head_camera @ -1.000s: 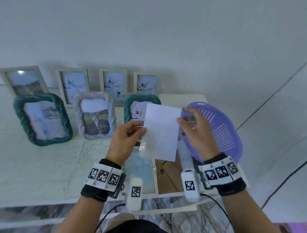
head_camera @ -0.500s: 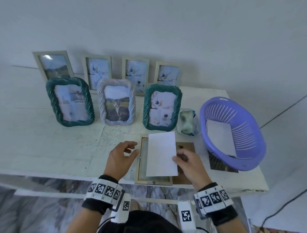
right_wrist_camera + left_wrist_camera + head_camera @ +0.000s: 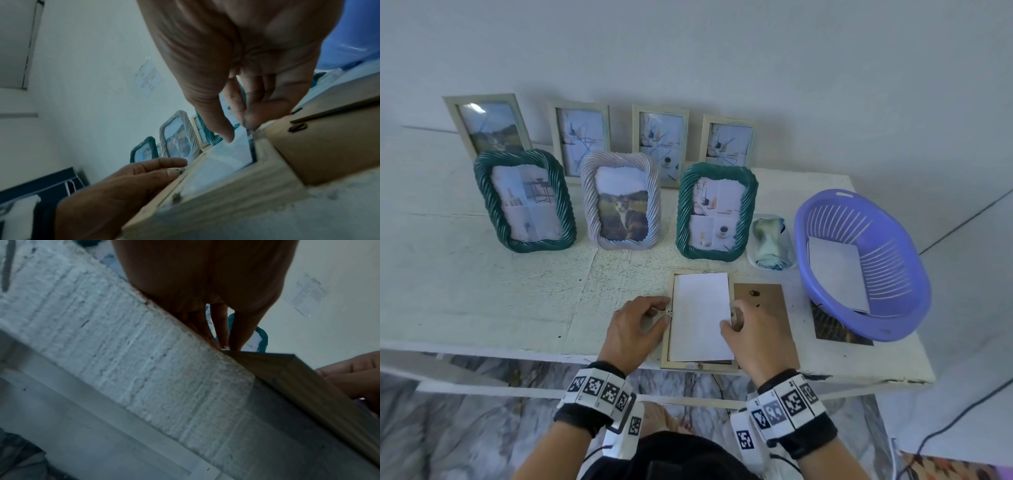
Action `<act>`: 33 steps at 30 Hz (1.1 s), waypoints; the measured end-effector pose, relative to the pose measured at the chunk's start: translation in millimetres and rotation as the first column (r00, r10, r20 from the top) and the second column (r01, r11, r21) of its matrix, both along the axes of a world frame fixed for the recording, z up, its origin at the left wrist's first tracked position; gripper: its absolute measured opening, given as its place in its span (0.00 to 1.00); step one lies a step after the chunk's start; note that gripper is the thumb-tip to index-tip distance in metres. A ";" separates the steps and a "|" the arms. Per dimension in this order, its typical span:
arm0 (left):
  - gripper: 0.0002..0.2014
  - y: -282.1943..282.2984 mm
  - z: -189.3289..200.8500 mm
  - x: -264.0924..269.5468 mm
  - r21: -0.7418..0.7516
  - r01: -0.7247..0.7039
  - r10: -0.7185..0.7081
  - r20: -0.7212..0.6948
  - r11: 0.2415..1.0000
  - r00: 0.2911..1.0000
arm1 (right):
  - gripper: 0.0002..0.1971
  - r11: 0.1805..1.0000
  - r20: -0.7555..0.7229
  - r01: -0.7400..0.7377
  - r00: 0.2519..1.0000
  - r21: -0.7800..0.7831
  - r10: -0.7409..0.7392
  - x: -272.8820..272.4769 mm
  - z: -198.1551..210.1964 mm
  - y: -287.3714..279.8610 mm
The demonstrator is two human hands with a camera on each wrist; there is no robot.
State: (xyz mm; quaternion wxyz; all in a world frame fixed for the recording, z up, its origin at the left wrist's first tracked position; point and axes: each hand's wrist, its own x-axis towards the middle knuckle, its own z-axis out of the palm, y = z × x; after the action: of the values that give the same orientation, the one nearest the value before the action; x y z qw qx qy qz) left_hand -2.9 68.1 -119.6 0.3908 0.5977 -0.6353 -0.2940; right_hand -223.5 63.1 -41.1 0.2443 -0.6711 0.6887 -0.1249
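Note:
A pale wooden frame [image 3: 698, 366] lies face down near the table's front edge. A white sheet [image 3: 700, 315] lies in its opening. My right hand [image 3: 731, 317] pinches the sheet's right edge, thumb on the paper [image 3: 226, 152]. My left hand [image 3: 666, 313] is at the frame's left rail, thumb and forefinger pinching a small metal tab [image 3: 180, 170] there. A brown backing board [image 3: 767, 301] lies flat just right of the frame, partly under my right hand. In the left wrist view my left fingers [image 3: 224, 331] point down at the frame's corner [image 3: 287, 369].
Three rope-edged frames [image 3: 619, 202] stand mid-table, with several plain frames [image 3: 661, 144] against the wall behind. A purple basket [image 3: 893, 308] holding a white sheet sits at the right on a dark photo [image 3: 835, 329]. A folded cloth [image 3: 770, 243] lies beside it.
The white sheet, held up in both hands a second ago, has come down into the flat frame. My left hand let go of it and moved to the frame's left rail.

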 end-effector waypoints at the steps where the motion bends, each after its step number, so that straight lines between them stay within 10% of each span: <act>1: 0.19 -0.1 -0.5 0.0 -0.003 0.003 -0.003 0.001 1.000 1.000 | 0.09 1.000 -0.030 -0.004 1.000 -0.001 0.004 1.3 -2.5 -1.1; 7: 0.19 1.0 -0.2 0.2 -0.016 0.009 -0.009 0.003 1.000 1.000 | 0.15 0.994 -0.278 -0.098 0.957 -0.045 0.082 5.3 -11.1 -0.1; 14: 0.19 1.4 -3.5 0.9 -0.035 0.012 -0.011 0.013 0.999 1.000 | 0.18 0.970 -0.212 -0.091 0.976 -0.226 0.043 -25.1 -22.2 -3.2; 19: 0.19 1.0 -5.9 1.8 -0.039 0.013 -0.012 0.015 0.999 1.000 | 0.24 0.997 -0.378 0.057 0.923 -0.058 -0.075 -49.7 -29.2 -1.0; 33: 0.17 1.3 -4.7 1.7 -0.040 0.024 -0.023 0.014 0.999 1.000 | 0.18 0.961 0.041 0.198 0.980 -0.192 -0.193 -43.1 -21.0 3.3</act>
State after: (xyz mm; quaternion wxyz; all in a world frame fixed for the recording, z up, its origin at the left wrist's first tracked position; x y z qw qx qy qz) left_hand -1.2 69.4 -124.3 0.3949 0.5843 -0.6507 -0.2816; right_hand -266.6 66.4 -62.1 0.1711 -0.6192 0.7333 -0.2227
